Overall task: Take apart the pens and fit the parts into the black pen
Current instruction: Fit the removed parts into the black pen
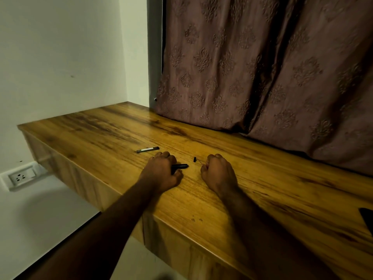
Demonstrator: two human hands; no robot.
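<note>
1. The left hand lies knuckles up on the desk, forearm reaching in over the near edge. Its fingers are curled round the black pen, whose end sticks out to the right.
2. The right hand rests just right of it, clenched into a fist with the knuckles up.
3. A thin rod runs from a small black tip to the right fingers. Whether they pinch it cannot be told.
4. A grey barrel lies just beyond the left hand, apart from it.
5. A curtain hangs at the far edge, its hem on the desk.
6. A socket sits on the wall at the left.
</note>
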